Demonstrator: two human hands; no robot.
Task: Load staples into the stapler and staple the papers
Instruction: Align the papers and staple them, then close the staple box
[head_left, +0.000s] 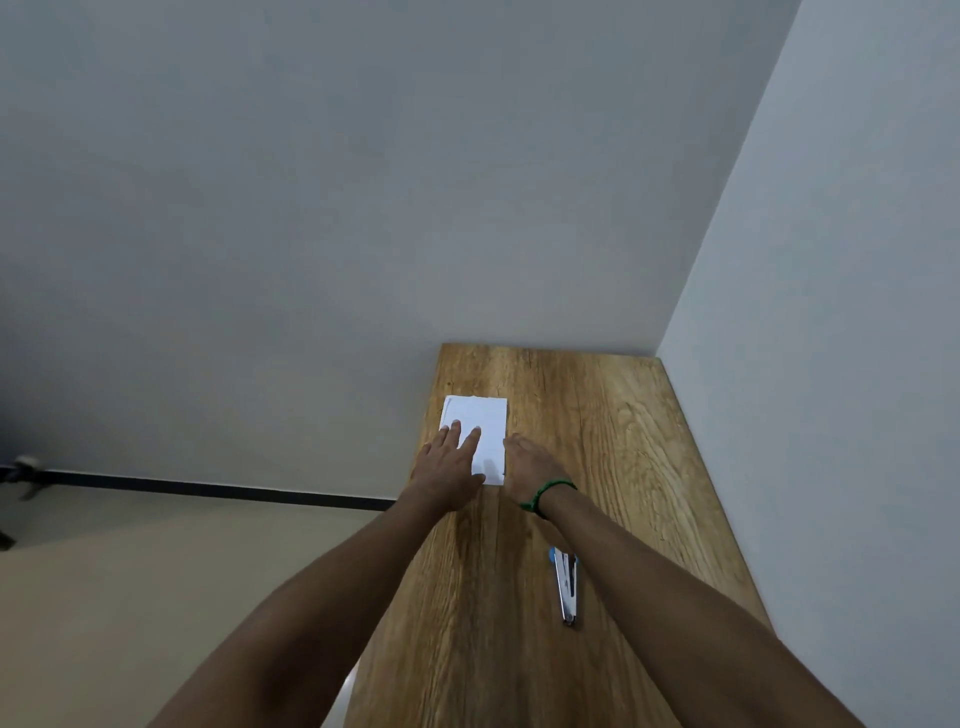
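So both hands are up at the papers (483, 418), a small white stack lying flat toward the far left of the table (623, 441). The left hand (447, 465) rests on top, fingers (470, 439) straight and spread, pressing it down. The right hand (524, 462), the one with the green wristband (545, 493), sits right against the stack's right edge. Its fingers are tucked out of sight, so I can't tell if it's pinching the edge or just touching it.

The bit that matters: the stapler (565, 584) isn't in either hand. It lies on the table well back from the papers, closer to the person, just beside the right forearm. Its long axis runs pretty much toward and away from the person, blue end pointing at the papers. The right hand is clearly the nearer one, so I'd guess that hand pulls back to grab it. Can't tell from here if it's loaded.

The surface is a wood-grain top pushed into a corner of plain grey walls (311, 208), with beige floor (156, 571) and a dark baseboard (208, 488) off to the left.
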